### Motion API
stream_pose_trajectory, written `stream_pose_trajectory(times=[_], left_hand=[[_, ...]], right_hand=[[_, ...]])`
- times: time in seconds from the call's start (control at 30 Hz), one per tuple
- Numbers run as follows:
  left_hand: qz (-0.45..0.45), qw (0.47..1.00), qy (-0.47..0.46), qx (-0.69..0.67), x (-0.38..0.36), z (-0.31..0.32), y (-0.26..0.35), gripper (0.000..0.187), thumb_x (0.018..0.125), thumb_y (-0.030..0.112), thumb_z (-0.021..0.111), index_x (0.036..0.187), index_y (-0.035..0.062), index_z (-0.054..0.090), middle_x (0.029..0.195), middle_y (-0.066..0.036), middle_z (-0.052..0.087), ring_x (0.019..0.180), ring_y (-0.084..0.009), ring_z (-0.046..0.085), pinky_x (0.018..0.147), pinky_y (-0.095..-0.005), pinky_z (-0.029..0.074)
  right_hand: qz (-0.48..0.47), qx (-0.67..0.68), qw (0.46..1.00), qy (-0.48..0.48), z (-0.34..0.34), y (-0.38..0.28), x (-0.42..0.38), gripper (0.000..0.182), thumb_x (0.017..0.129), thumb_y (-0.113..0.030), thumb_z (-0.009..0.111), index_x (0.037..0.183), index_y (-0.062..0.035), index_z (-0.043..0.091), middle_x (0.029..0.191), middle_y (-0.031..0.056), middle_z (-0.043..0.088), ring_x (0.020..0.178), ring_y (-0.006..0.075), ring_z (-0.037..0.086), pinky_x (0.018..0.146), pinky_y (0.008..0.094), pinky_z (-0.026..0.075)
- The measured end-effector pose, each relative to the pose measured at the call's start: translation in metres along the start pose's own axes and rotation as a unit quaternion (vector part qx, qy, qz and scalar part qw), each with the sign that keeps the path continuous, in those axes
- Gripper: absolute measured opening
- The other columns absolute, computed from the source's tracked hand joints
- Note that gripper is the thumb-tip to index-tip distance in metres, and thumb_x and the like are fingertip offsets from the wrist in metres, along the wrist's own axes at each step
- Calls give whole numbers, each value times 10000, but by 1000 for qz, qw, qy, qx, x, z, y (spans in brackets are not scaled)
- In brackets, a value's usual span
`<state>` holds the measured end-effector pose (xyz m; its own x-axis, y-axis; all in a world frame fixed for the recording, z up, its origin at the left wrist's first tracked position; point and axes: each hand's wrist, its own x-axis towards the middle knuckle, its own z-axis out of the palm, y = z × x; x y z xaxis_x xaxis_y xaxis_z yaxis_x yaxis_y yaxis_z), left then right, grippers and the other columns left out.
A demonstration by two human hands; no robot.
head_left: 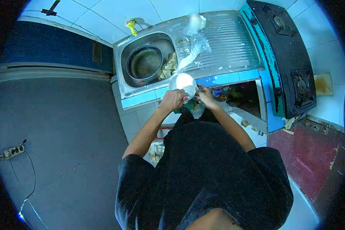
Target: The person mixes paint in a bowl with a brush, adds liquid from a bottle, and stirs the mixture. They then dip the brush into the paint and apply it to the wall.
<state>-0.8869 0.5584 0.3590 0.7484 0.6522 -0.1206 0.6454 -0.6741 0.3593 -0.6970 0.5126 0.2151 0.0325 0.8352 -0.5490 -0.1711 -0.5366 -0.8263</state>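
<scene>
A round white dish [183,82] is at the front edge of the sink counter, between my two hands. My left hand [174,99] has its fingers closed on the near left rim of the dish. On the other side, my right hand [205,96] is at the dish's right rim, its fingers bent around something dark and thin that is too small to make out. Just beyond the dish, a white cloth or plastic piece [189,60] lies on the counter beside a clear plastic bag [203,41].
In the sink basin [166,38] sit a large dark pan [145,63] and a crumpled beige cloth [169,66]. A yellow tap [131,27] is behind. The ribbed steel drainboard [230,42] spans the right, next to a black two-burner stove [285,53]. Below the counter, an open shelf [249,97] holds items.
</scene>
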Motion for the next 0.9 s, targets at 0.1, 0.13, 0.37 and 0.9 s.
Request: stream_pose_trajectory(times=[0.1,0.13,0.37,0.9], left_hand=[[-7,999,-44,7,1,-9,-3,188,764,188,617,946,173,659,912,-66,644,830,-250,632,636,-378,519],[-17,998,-58,-11,3,-10,-6,166,774,233,628,919,165,670,901,-76,657,833,-262,633,644,-391,511],[-85,991,-62,-89,24,-29,-38,227,761,362,658,813,144,692,744,-120,653,742,-316,633,656,-435,483],[-135,956,-79,-247,45,4,-51,323,763,344,672,851,33,685,687,-125,647,599,-212,589,587,-348,453]], right_hand=[[-9,2,1000,-8,1,-1,0,470,912,-292,560,1295,-51,433,972,88,580,804,148,576,623,287,505],[-27,16,1000,3,2,1,1,469,898,-308,582,1275,-51,474,919,68,584,745,121,556,560,272,487],[-27,-6,999,-18,-4,8,7,462,901,-311,579,1284,-73,479,957,82,606,805,145,567,621,285,492],[-33,90,995,-4,5,3,-1,367,895,-209,604,1187,2,534,1009,38,614,867,91,546,744,244,457]])
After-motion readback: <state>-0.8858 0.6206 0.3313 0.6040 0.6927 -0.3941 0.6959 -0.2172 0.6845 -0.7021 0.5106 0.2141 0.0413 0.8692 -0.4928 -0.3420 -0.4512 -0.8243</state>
